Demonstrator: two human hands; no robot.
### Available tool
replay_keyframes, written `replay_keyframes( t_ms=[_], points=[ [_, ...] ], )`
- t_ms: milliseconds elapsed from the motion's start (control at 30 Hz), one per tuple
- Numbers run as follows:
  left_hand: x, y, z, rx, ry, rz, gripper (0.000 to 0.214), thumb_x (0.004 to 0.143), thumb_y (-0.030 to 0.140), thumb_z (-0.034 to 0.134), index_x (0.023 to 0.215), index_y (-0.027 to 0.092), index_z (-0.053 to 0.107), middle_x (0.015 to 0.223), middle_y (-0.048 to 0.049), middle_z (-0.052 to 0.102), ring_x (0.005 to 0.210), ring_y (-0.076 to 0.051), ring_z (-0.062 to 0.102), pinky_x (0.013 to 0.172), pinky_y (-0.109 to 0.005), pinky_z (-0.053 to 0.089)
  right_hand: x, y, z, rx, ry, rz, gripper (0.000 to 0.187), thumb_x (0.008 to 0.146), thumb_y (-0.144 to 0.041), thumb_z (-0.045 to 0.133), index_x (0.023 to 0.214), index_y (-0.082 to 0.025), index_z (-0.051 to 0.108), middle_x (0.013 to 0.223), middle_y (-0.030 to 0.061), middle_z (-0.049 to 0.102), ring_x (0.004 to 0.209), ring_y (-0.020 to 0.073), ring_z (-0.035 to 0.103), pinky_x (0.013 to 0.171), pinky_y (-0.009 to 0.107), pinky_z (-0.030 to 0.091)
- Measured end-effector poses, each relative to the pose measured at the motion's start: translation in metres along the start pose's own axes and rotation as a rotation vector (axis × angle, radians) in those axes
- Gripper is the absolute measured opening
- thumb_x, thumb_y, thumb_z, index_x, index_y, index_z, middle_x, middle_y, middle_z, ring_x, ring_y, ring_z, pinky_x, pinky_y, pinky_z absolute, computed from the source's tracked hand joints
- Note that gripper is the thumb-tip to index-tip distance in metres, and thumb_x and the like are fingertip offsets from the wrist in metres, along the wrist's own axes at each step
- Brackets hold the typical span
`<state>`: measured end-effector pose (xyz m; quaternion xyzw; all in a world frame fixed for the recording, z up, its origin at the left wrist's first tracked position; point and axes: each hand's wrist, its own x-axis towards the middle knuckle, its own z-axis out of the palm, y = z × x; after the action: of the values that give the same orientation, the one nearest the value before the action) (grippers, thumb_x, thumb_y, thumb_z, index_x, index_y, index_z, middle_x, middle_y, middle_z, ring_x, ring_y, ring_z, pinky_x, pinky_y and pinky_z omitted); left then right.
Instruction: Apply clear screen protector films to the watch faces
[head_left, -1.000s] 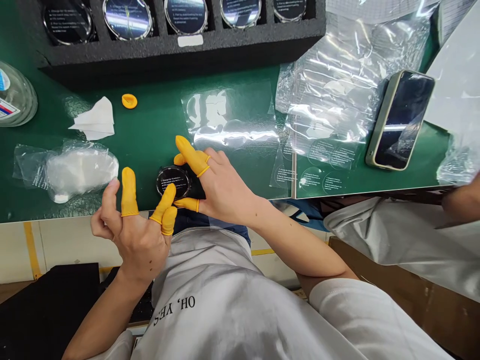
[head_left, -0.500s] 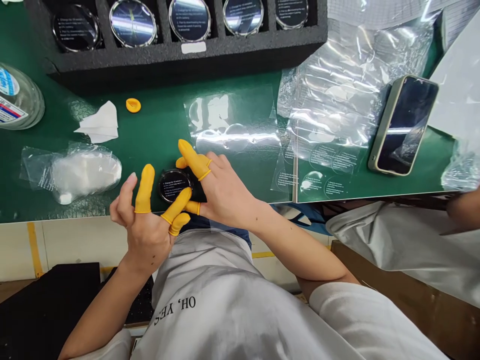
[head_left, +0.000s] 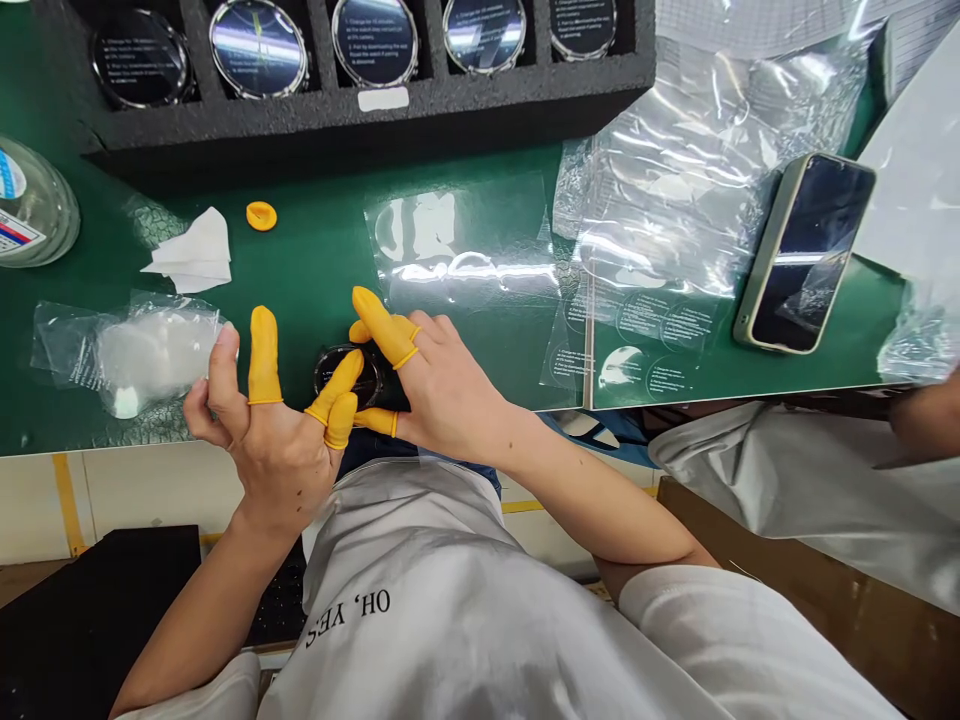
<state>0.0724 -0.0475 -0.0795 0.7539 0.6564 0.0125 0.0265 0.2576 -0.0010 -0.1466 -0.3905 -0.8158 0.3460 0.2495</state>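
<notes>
A round black watch (head_left: 367, 388) sits over the green table near its front edge, its face mostly covered by fingers. My right hand (head_left: 450, 385) grips the watch at its rim from the right, thumb at the near side and forefingers at the far side. Yellow finger cots cover those fingertips. My left hand (head_left: 281, 445), also with yellow cots on thumb and two fingers, is spread open; one fingertip rests across the watch face, with the thumb close beside it. I cannot make out anything between them.
Several watches stand in a black foam tray (head_left: 480, 100) at the back. A plastic bag (head_left: 154, 355), white paper (head_left: 196, 250), loose yellow finger cot (head_left: 262, 216) and glass jar (head_left: 37, 205) lie left. Clear film sheets (head_left: 465, 230) and a phone (head_left: 808, 255) are right. Another person's sleeve (head_left: 795, 470) shows.
My left hand has shifted left, and its finger now lies further up over the watch face, hiding most of the printed text. My right hand keeps its grip almost in place.
</notes>
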Motion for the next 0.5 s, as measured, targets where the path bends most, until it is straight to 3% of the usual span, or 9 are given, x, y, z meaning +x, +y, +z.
replay_keyframes(
  t_ms=[133,267,367,433,500],
  points=[
    [0.003,-0.001,-0.008,0.080,-0.035,-0.004,0.038,0.100,0.046,0.047,0.089,0.027,0.077,0.128,-0.0041,0.070,0.158,-0.037,0.018,0.107,-0.072,0.023,0.000,0.002,0.002,-0.003,0.023,-0.013,0.066,0.100,-0.060,0.049,0.141,-0.008,0.051,0.121,0.0179,0.064,0.102,0.0289,0.049,0.083,0.045,0.043],
    [0.003,-0.003,-0.011,0.018,-0.031,-0.083,0.033,0.096,0.043,0.058,0.074,0.025,0.074,0.117,-0.0127,0.073,0.157,-0.041,0.020,0.110,-0.075,0.025,-0.001,0.002,0.004,-0.003,0.039,-0.019,0.070,0.101,-0.063,0.044,0.145,-0.009,0.046,0.121,0.0174,0.063,0.101,0.0283,0.049,0.083,0.044,0.043],
    [0.001,-0.007,-0.019,-0.065,-0.056,-0.152,0.032,0.093,0.038,0.063,0.065,0.023,0.069,0.120,-0.0127,0.071,0.156,-0.043,0.020,0.111,-0.075,0.025,-0.001,0.002,0.004,-0.003,0.053,-0.031,0.072,0.099,-0.061,0.050,0.148,-0.010,0.043,0.124,0.0167,0.062,0.102,0.0280,0.049,0.083,0.044,0.044],
    [0.001,-0.011,-0.028,-0.059,-0.019,-0.116,0.024,0.091,0.036,0.067,0.071,0.024,0.072,0.125,-0.0116,0.069,0.153,-0.044,0.027,0.112,-0.072,0.026,-0.002,0.002,0.004,0.002,0.059,-0.040,0.074,0.097,-0.059,0.055,0.150,-0.009,0.041,0.126,0.0164,0.062,0.102,0.0277,0.050,0.084,0.044,0.044],
    [0.006,-0.012,-0.036,-0.018,0.081,-0.008,0.012,0.090,0.035,0.069,0.088,0.026,0.077,0.127,-0.0107,0.068,0.144,-0.041,0.043,0.112,-0.064,0.032,-0.002,0.003,0.004,0.007,0.057,-0.045,0.076,0.096,-0.058,0.058,0.151,-0.009,0.039,0.129,0.0162,0.061,0.103,0.0276,0.050,0.086,0.044,0.045]
  ],
)
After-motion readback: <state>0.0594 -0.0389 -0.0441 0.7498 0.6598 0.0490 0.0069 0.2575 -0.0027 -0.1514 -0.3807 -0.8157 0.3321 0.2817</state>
